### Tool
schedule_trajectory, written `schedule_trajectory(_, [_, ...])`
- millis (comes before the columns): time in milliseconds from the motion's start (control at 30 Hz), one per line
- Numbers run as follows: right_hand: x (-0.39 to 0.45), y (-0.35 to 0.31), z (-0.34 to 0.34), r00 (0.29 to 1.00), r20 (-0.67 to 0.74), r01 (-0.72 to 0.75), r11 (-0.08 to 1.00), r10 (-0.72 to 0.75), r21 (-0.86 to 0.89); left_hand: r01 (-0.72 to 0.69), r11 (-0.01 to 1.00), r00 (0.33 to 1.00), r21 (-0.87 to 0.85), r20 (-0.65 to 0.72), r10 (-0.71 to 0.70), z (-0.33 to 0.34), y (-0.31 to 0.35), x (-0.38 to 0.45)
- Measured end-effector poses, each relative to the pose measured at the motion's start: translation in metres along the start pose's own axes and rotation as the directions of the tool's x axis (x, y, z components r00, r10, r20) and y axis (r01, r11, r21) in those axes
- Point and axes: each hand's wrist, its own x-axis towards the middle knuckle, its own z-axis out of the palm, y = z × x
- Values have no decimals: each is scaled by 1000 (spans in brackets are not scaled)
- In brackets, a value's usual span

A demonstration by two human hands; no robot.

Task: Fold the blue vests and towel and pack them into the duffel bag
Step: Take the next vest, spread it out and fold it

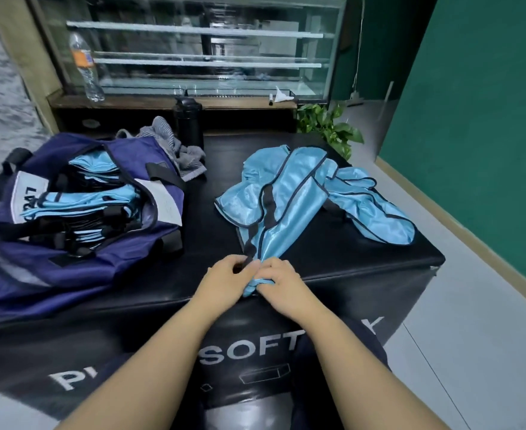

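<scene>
On the black padded table [333,268], left side, the navy duffel bag [69,243] lies open with a stack of folded blue vests [94,197] already inside. Loose vests [302,193] remain heaped at right, unfolded. Left hand [224,280] and right hand [282,282] both pinch the near end of one, fingers curled. Grey towel [178,150] sits crumpled behind the bag, not packed. Judged past halfway. Beyond: glass display case [193,51], water bottle [84,66], black flask [188,122], plant [330,125], green wall [488,88], pale floor.
</scene>
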Motion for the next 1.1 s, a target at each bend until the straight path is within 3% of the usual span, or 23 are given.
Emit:
schedule_trajectory(133, [-24,-4,-4,999,-42,23,958,-12,287,-69,987,989,-144,-141,48,6,0,-18])
schedule_trajectory(233, [-36,-2,-15,986,-146,-3,884,81,467,-218,945,942,-243,-305,139,5,10,-39])
schedule_trajectory(333, [-42,2,-22,949,-271,-17,883,162,469,-345,875,866,-339,-475,157,-4,22,-58])
schedule_trajectory(467, [-41,10,-25,878,-428,-7,902,212,432,-350,813,822,-466,-569,28,-21,38,-65])
schedule_trajectory(567, [-41,15,-20,853,-456,-44,904,256,426,-304,787,833,-537,-551,-55,-24,42,-69])
schedule_trajectory(733, [-40,22,-17,843,-458,-52,890,283,454,-235,843,867,-484,-497,-44,-17,34,-73])
schedule_trajectory(867, [-36,26,-17,830,-497,-52,921,255,385,-21,930,937,-367,-332,-110,-13,21,-64])
schedule_trajectory(967, [-27,29,-22,853,-460,-131,955,246,267,104,954,974,-282,-167,-155,-9,12,-61])
schedule_trajectory(1033, [-21,31,-25,908,-365,-204,978,204,39,173,942,959,-287,-167,-227,-5,8,-61])
schedule_trajectory(1100, [-19,33,-22,948,-289,-184,969,130,-168,206,929,939,-308,-206,-277,-5,7,-62])
